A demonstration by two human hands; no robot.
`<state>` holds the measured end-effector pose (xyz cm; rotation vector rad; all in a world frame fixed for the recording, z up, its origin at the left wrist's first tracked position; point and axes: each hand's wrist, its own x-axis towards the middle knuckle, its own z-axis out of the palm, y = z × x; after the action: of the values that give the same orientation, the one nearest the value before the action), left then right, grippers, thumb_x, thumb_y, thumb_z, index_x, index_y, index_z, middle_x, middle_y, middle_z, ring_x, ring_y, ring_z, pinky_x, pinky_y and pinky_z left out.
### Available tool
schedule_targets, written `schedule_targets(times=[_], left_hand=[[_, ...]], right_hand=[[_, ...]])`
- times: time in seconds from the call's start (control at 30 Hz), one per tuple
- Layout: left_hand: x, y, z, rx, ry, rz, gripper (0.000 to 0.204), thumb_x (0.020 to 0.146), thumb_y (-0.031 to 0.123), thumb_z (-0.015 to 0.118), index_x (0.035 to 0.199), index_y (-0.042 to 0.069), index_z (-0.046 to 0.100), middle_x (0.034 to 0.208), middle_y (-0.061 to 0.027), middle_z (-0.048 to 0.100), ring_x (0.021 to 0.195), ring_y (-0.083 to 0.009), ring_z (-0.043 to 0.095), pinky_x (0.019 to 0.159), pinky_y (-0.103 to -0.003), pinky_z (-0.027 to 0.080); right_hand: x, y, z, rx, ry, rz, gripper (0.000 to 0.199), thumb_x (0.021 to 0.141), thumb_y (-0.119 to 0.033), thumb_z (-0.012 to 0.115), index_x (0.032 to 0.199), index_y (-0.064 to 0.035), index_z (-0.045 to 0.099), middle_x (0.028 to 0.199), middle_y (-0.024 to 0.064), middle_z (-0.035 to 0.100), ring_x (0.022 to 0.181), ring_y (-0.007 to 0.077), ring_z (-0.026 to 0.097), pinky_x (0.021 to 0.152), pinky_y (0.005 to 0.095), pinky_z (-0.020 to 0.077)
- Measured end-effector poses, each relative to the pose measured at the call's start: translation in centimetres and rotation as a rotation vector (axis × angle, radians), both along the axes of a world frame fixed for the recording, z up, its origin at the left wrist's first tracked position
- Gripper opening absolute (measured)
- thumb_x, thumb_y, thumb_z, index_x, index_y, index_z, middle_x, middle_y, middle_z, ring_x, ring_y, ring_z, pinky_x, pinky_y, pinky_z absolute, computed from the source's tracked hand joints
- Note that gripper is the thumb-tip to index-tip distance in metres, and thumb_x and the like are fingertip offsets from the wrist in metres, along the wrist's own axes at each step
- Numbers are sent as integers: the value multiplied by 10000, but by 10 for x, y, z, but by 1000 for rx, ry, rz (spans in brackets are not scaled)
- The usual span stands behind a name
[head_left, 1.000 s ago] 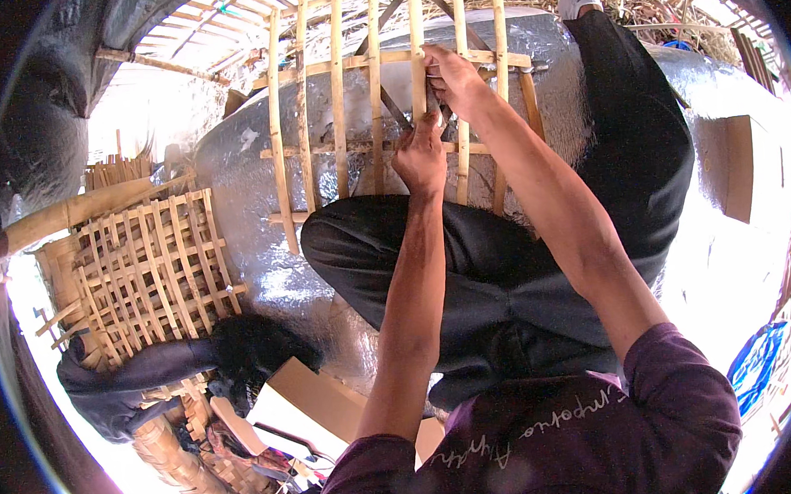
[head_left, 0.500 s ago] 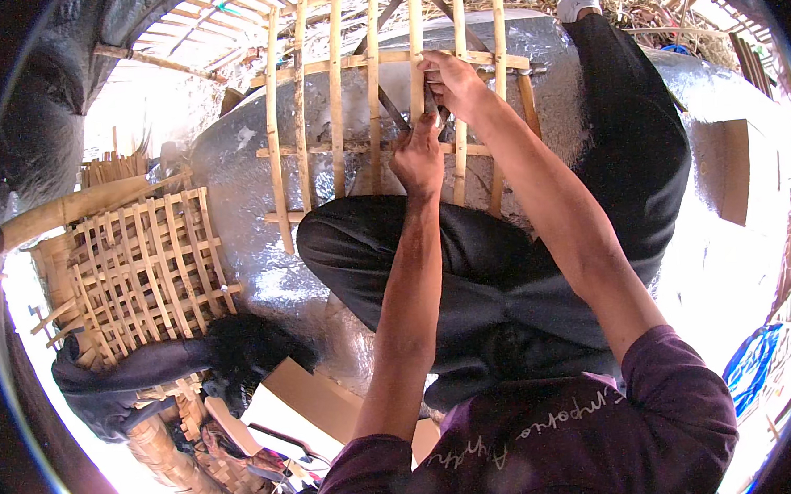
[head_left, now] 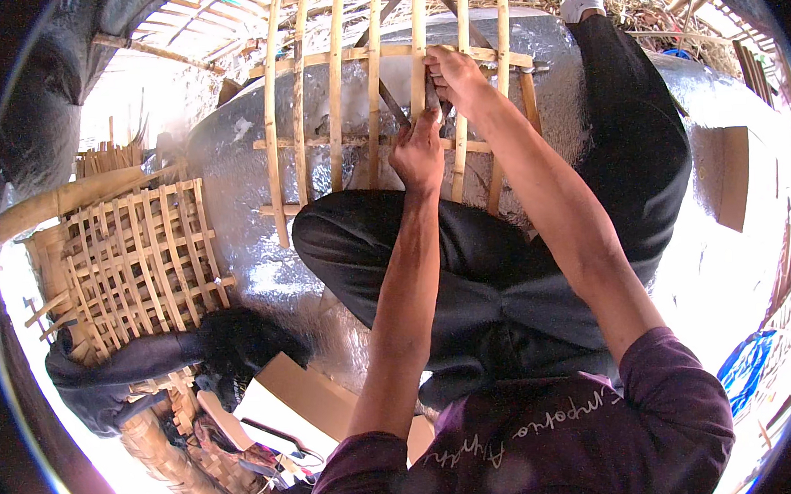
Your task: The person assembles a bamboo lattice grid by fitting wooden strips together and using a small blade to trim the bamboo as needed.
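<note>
A lattice of pale bamboo strips [head_left: 335,89] lies across the silvery sheet in front of me, over my bent leg. My left hand [head_left: 418,152] is closed, thumb pointing up, against one of its middle strips. Just above it, to the right, my right hand [head_left: 456,76] is closed with its fingertips at the same strip, near a crosspiece. A narrow dark piece [head_left: 433,91] shows between the two hands; its kind is hard to tell. Another dark bar [head_left: 393,104] runs up left from the left hand, behind the strips. What either hand grips is mostly hidden by the fingers.
At the left stands a tighter woven bamboo panel [head_left: 141,260], with a person in dark sleeves [head_left: 129,373] bent beside it. An opened cardboard box [head_left: 305,395] is at my lower left. Another cardboard piece [head_left: 733,176] and blue plastic [head_left: 747,372] lie at the right.
The lattice sits slightly higher in the view, and both hands have shifted a little with it. Their closed grip at the middle strip looks the same.
</note>
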<state>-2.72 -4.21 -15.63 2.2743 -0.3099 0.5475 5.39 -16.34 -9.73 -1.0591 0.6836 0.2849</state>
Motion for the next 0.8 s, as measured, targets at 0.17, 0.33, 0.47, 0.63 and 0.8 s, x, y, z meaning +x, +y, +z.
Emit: schedule_targets(times=[0.17, 0.33, 0.47, 0.63, 0.8], left_hand=[[-4, -3, 12, 87, 49, 29, 179, 797, 105, 661, 963, 169, 680, 827, -61, 692, 712, -273, 650, 609, -365, 528], [-5, -2, 14, 33, 39, 33, 173, 821, 124, 650, 971, 195, 701, 849, -90, 692, 726, -282, 660, 618, -377, 527], [-6, -3, 16, 5, 73, 32, 183, 820, 129, 659, 978, 208, 710, 871, -106, 688, 740, -290, 662, 623, -380, 527], [-6, -2, 14, 8, 64, 44, 193, 804, 106, 672, 973, 194, 704, 872, -97, 689, 734, -278, 665, 629, -374, 529], [-3, -5, 8, 22, -14, 49, 139, 829, 139, 639, 951, 182, 689, 810, -52, 692, 673, -275, 645, 588, -362, 523]], right_hand=[[-1, -5, 8, 6, -6, 35, 256, 892, -314, 545, 829, -66, 551, 770, 18, 517, 694, 160, 475, 692, 327, 421], [4, -6, 5, -32, 8, 51, 263, 901, -311, 532, 845, -55, 550, 777, 28, 522, 719, 173, 492, 707, 328, 429], [7, -7, 0, -24, 5, 59, 271, 914, -307, 521, 870, -42, 555, 799, 46, 527, 732, 181, 501, 714, 332, 434], [7, -5, 2, -22, 0, 41, 272, 921, -301, 520, 872, -36, 552, 776, 50, 536, 721, 186, 515, 697, 333, 440], [13, -10, -10, -13, -3, 49, 304, 889, -341, 546, 921, -44, 605, 864, 66, 572, 801, 199, 509, 756, 360, 446]])
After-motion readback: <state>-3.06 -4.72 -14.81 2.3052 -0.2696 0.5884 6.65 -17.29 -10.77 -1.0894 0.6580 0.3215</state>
